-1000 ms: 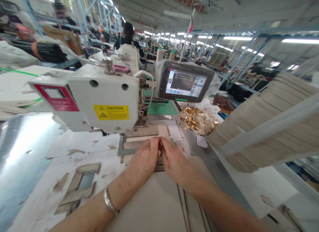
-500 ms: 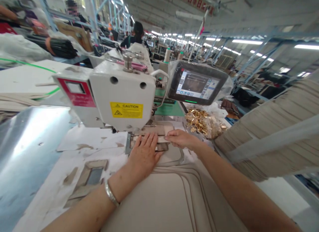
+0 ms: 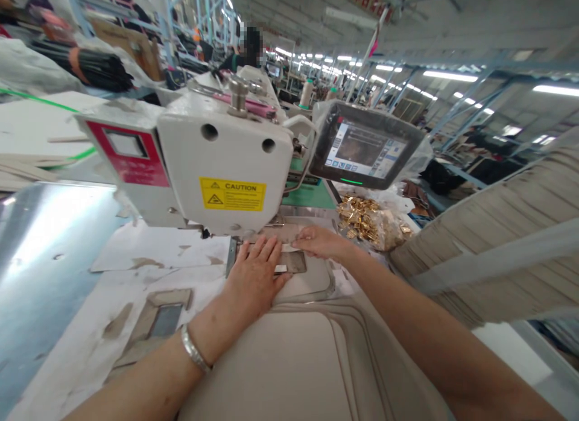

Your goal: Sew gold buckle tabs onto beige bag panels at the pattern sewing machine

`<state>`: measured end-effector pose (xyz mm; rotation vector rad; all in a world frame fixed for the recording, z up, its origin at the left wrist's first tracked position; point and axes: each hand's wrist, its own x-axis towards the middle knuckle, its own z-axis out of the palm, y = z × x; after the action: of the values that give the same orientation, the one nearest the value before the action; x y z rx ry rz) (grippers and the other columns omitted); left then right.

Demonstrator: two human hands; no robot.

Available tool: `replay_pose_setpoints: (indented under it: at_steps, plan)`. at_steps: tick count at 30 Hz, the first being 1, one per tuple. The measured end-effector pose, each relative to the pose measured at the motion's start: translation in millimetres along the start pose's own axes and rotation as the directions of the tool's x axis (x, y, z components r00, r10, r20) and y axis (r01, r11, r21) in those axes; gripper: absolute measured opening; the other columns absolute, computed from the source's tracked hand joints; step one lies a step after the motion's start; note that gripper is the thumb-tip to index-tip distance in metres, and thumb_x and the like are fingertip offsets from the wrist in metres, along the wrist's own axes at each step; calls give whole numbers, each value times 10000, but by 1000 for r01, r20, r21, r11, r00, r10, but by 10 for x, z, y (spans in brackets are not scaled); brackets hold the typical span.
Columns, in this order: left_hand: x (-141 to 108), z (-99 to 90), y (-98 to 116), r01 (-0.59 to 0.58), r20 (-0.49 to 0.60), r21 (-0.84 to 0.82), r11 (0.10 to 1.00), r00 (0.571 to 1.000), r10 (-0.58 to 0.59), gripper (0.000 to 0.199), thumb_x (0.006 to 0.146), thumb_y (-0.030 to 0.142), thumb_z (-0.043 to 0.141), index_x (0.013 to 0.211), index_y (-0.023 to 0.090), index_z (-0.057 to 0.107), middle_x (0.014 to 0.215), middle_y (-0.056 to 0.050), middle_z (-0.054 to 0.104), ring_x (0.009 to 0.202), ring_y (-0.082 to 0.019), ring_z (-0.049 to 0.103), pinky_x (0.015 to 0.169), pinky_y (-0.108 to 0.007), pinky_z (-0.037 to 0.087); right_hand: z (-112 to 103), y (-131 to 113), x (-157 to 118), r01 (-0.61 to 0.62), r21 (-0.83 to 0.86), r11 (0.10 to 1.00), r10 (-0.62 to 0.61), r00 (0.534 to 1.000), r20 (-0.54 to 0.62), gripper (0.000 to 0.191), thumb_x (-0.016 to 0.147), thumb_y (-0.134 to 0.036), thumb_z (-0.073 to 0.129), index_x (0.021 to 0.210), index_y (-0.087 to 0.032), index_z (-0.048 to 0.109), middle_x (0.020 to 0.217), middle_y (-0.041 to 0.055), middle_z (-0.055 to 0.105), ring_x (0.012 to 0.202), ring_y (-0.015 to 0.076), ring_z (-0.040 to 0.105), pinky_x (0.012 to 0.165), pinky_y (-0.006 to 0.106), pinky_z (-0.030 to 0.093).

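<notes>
Flat on the work under the sewing machine head (image 3: 226, 149) lies my left hand (image 3: 253, 279), palm down with fingers stretched out. A beige panel (image 3: 312, 282) with rounded corners is beneath it, partly covered. My right hand (image 3: 323, 243) pinches the right end of a narrow beige strip (image 3: 287, 248), whose left part disappears under my left fingers. Below that strip, a window-like opening (image 3: 296, 262) shows darker beige material and a small white patch. A metal clamp edge (image 3: 231, 252) stands just left of my left fingertips.
Stacked beige panels (image 3: 289, 360) lie nearest me. Left of them is a beige frame-shaped piece (image 3: 151, 324) on white paper. A control screen (image 3: 364, 146), gold metal fittings (image 3: 359, 219) and a large bundle of beige pieces (image 3: 506, 240) are at the right. People sit farther back.
My right hand has moved slightly up and left with the strip's end, and more of the opening below shows. My left hand stays flat. The whole view has shifted slightly.
</notes>
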<state>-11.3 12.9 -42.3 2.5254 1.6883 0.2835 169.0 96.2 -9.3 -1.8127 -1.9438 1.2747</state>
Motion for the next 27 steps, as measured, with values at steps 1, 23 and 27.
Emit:
replay_pose_setpoints:
  at_steps: [1,23,27]
  plan:
    - [1,1,-9,-6,-8,-5,1000,1000,6,602,931,450,444,1440,130,405,1547,-123,353,1443,-323,295,1155,-581,261,-8,-5,-3,9,-38,999,-11,1000,-30,256,797,-350,710,701,-177,548,440,-63,500,377,57,369,401,186,263]
    - [-8,-6,-14,-26,-29,20,999,999,27,562,932,426,449,1416,140,436,1541,-140,368,1439,-344,293,1128,-608,254,-34,-208,-118,-39,-371,928,-15,990,-143,316,780,-196,720,535,-162,524,400,-51,466,393,56,403,412,185,285]
    - [-13,-10,-14,-46,-42,35,998,998,47,558,937,432,439,1411,138,439,1546,-135,363,1436,-344,296,1126,-608,255,-64,-219,-155,-35,-36,999,30,990,-136,292,795,-147,720,573,-153,530,450,-35,530,454,73,526,470,157,434]
